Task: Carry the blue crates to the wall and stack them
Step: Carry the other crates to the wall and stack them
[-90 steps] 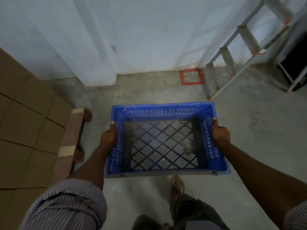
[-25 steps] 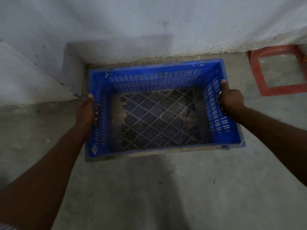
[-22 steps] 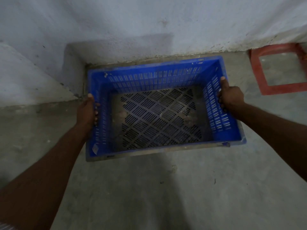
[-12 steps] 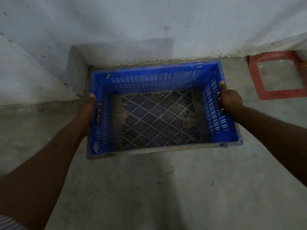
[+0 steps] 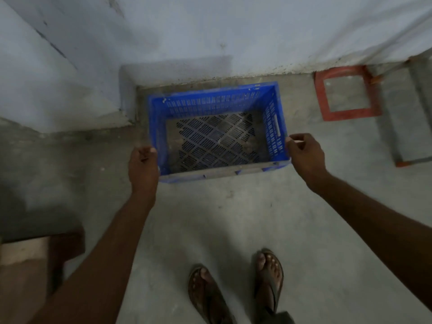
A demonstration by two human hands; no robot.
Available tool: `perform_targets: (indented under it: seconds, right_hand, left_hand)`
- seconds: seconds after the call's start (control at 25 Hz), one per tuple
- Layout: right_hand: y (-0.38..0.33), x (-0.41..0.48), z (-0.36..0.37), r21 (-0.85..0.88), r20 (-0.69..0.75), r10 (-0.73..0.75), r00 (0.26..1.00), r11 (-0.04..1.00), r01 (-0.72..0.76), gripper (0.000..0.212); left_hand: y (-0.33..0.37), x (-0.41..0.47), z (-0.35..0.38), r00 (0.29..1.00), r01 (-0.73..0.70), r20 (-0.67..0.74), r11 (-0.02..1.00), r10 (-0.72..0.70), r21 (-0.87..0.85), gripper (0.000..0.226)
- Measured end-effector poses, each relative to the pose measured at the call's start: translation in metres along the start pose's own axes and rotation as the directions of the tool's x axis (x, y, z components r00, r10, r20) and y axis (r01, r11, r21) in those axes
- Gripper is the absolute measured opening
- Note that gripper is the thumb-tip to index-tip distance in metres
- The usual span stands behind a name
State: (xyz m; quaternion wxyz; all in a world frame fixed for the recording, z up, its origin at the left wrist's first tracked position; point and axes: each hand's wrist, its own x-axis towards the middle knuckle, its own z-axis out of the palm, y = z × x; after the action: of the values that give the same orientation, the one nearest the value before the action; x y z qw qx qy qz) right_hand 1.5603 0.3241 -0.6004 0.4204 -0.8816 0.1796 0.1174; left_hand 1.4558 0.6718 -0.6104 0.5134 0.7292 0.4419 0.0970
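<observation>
Blue crate (image 5: 217,106) sits upright on the floor (image 5: 233,218), open top up. Its far long side lies close along the wall (image 5: 233,31) at its 12 o'clock, and its left end is tucked near a jutting corner of that wall at 9 o'clock. Its long axis runs 9 to 3 o'clock, parallel to the wall.

The left grip (image 5: 143,164) is just beside the crate's short end at 9 o'clock and the right grip (image 5: 306,155) just beside the short end at 3 o'clock. On both, the fingers are loosely curled and pinch nothing. Whether a fingertip brushes the rim I cannot tell. Neither is the nearer: the crate lies squarely between them, at 12 o'clock from the person's sandalled feet (image 5: 205,291).

This crate looks set down as the base of the stack. The next one would likely need the same 9-to-3 alignment to seat on its rim.

A red square marking (image 5: 350,114) lies on the floor at the crate's 3 o'clock.
</observation>
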Motion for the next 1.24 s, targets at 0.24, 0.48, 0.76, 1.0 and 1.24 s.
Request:
perform_targets:
  seconds: [0.24,0.48,0.76,1.0,1.24]
  right_hand:
    - [-0.074,-0.175,-0.125,0.105,0.149,-0.097,0.984,0.991,0.082,0.023]
    - [-0.089,-0.342,-0.232,0.245,0.187,-0.138,0.973,0.965,0.09,0.024]
    - [-0.057,-0.559,-0.379,0.358,0.118,-0.118,0.986,0.931,0.068,0.028]
    - [0.007,-0.742,-0.43,0.473,-0.031,-0.033,0.999,0.88,0.044,0.022]
    - [0.114,-0.932,-0.435,0.561,-0.193,0.191,0.962,0.826,-0.051,0.017]
  left_hand:
    - [0.102,-0.159,-0.091,0.987,-0.136,0.068,0.984,0.144,-0.114,0.004]
    - [0.155,-0.35,-0.184,0.96,-0.133,0.219,0.973,0.174,-0.19,0.008]
    - [0.167,-0.59,-0.277,0.933,-0.139,0.281,0.944,0.226,-0.298,0.006]
    - [0.132,-0.741,-0.339,0.861,-0.211,0.399,0.935,0.316,-0.285,0.013]
    - [0.078,-0.856,-0.403,0.661,-0.308,0.641,0.92,0.389,-0.241,0.015]
